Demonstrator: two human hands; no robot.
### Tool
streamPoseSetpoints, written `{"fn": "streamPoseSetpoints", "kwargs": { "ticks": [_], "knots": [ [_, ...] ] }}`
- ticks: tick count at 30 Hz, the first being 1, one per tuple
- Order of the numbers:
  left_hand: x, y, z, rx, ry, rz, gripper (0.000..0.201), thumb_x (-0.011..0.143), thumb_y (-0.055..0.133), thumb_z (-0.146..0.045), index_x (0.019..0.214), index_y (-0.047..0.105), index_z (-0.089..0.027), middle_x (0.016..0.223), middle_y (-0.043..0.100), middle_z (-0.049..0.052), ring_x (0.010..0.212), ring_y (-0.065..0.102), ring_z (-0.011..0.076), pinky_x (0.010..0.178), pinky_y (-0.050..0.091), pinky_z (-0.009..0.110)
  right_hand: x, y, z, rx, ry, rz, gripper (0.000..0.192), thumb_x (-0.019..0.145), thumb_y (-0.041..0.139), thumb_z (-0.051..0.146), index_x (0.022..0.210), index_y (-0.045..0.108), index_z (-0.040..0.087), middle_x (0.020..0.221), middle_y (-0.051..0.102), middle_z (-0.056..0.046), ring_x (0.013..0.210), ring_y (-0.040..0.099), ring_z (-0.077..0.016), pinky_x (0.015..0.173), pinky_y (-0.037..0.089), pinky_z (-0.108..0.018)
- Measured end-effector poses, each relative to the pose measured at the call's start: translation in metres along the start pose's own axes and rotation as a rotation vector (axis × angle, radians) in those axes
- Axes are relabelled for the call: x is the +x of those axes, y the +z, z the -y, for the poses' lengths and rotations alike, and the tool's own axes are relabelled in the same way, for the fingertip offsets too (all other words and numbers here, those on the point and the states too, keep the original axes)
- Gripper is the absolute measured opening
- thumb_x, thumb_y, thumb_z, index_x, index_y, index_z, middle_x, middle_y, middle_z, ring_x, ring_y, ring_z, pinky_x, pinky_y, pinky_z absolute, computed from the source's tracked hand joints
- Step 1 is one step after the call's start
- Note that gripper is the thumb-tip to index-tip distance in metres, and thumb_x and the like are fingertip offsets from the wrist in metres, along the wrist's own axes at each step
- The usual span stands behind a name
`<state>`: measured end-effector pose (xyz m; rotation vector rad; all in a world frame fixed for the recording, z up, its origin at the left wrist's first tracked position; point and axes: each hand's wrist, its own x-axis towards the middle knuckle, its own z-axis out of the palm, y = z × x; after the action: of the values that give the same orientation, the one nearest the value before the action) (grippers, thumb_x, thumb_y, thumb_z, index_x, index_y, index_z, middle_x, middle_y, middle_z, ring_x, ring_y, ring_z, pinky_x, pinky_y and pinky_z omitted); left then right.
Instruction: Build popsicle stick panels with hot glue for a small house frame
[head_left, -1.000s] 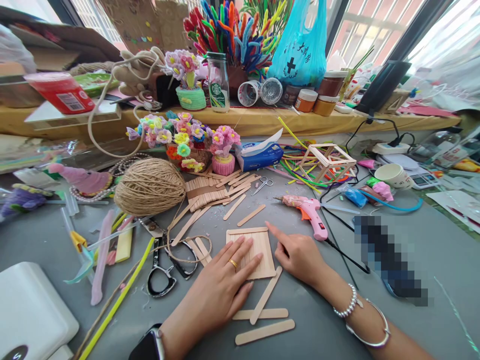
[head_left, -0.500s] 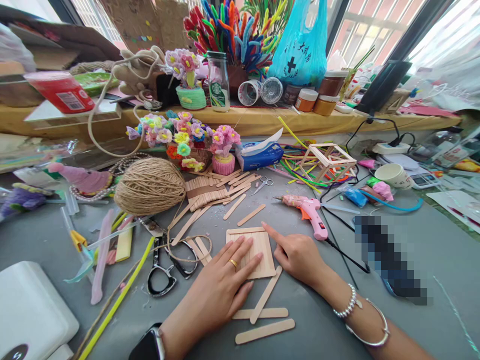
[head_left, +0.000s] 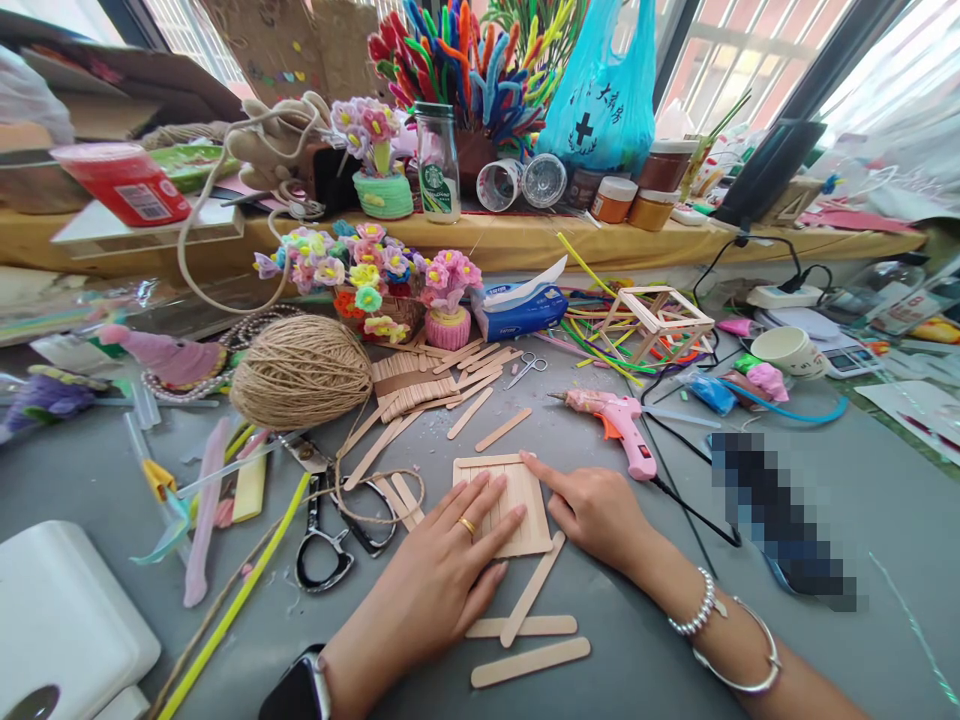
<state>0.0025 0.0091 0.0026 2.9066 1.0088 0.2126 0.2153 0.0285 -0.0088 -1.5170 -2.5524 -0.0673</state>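
Note:
A square panel of wooden craft sticks (head_left: 517, 490) lies flat on the grey table (head_left: 750, 620). My left hand (head_left: 442, 575), with a gold ring, lies flat on the panel, fingers spread over its left half. My right hand (head_left: 592, 510) rests beside the panel's right edge, its index finger stretched out and touching the panel's top right corner; the other fingers are curled. Loose craft sticks (head_left: 529, 625) lie just below the panel. A pink glue gun (head_left: 619, 425) lies right of the panel, beyond my right hand.
Black scissors (head_left: 337, 535) and a ball of jute twine (head_left: 300, 372) sit left of the panel. More sticks (head_left: 420, 385) are piled behind it. A stick cube frame (head_left: 656, 320), a cup (head_left: 784, 350) and cables lie at right. A white box (head_left: 60, 625) is at bottom left.
My right index finger has slid a little left, from just off the panel's top right corner onto it. My left hand has stayed flat on the panel.

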Motion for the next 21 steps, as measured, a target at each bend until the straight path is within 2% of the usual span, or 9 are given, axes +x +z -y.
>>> {"fn": "streamPoseSetpoints", "kwargs": {
  "ticks": [21],
  "knots": [
    [0.0005, 0.0011, 0.0003, 0.024, 0.01, -0.003, 0.049, 0.086, 0.037, -0.025, 0.134, 0.025, -0.021, 0.139, 0.027, 0.013, 0.128, 0.021, 0.0265, 0.098, 0.032, 0.044, 0.0004, 0.0008, 0.0021, 0.015, 0.019, 0.007, 0.053, 0.074, 0.041, 0.013, 0.126, 0.042, 0.023, 0.058, 0.064, 0.001, 0.05, 0.055, -0.0131, 0.047, 0.026, -0.024]
  ]
}}
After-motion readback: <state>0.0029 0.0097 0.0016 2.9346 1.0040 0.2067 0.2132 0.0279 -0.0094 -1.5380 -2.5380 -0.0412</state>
